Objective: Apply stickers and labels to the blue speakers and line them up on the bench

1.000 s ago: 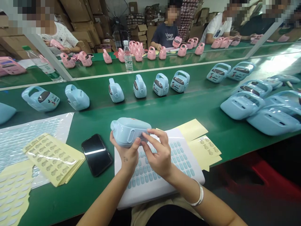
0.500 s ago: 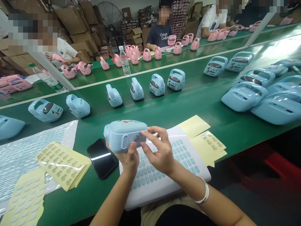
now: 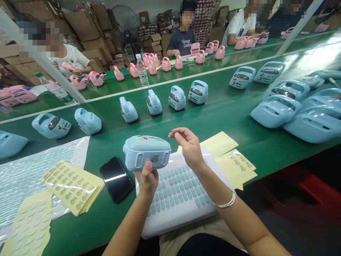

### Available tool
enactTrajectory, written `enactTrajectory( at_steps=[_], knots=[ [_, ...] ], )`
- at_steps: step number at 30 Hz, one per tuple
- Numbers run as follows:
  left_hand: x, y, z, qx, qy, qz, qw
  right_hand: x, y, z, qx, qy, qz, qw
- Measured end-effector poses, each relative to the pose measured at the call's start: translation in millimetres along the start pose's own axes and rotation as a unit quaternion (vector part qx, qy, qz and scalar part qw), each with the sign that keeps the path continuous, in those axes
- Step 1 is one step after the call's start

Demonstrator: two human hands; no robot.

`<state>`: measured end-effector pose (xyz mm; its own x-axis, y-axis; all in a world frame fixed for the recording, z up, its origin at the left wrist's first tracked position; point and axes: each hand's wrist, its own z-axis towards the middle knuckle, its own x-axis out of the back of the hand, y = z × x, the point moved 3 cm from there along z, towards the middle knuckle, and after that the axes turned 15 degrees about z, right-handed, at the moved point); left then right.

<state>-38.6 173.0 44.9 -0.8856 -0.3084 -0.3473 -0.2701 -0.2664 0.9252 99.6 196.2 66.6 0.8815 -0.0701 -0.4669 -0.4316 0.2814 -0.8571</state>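
My left hand (image 3: 146,179) grips a light-blue plastic housing (image 3: 147,151) from below, thumb on its lower face. That face shows two oval pads, one near each end, and a small grey printed label; a cartoon print is on top. My right hand (image 3: 190,145) is raised to the right of the housing, apart from it. Its fingers are curled and close to the thumb; whether something small sits between them I cannot make out. Beneath both hands lies a white sheet (image 3: 165,224) with rows of clear bluish oval stickers, some spots bare.
A phone (image 3: 116,179), yellow label sheets (image 3: 73,186) and a bubble-textured sheet (image 3: 21,177) lie at left. More yellow paper (image 3: 226,144) is at right. Several blue housings (image 3: 198,92) line the green bench, others piled right (image 3: 277,110). Co-workers sit opposite with pink housings (image 3: 166,64).
My right hand has drawn away from the housing, up and to the right, its fingers closing together. The housing has turned slightly in my left hand, showing both oval pads and the label.
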Motion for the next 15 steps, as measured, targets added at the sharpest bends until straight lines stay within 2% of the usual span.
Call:
enactTrajectory(
  at_steps=[2, 5, 7, 9, 10, 13, 15],
  knots=[
    [0.1, 0, 3, 0.051, -0.019, -0.03, 0.998, -3, 4, 15, -0.097, -0.061, 0.019, 0.993],
    [1.5, 3, 12, 0.142, -0.041, -0.101, 0.984, -19, 12, 31, -0.274, -0.181, 0.01, 0.944],
    [5.8, 6, 21, 0.187, -0.03, -0.149, 0.971, -35, 14, 42, -0.33, -0.2, 0.008, 0.922],
    [13.2, 7, 33, 0.212, -0.002, -0.176, 0.961, -59, 16, 57, -0.322, -0.2, -0.004, 0.925],
    [17.6, 6, 39, 0.224, 0.018, -0.183, 0.957, -75, 17, 65, -0.295, -0.206, -0.032, 0.932],
    [31.6, -6, 53, 0.264, 0.098, -0.184, 0.942, -139, 30, 92, -0.161, -0.24, -0.185, 0.939],
    [38.4, -16, 58, 0.283, 0.138, -0.177, 0.933, -185, 48, 111, -0.117, -0.244, -0.234, 0.934]
  ],
)
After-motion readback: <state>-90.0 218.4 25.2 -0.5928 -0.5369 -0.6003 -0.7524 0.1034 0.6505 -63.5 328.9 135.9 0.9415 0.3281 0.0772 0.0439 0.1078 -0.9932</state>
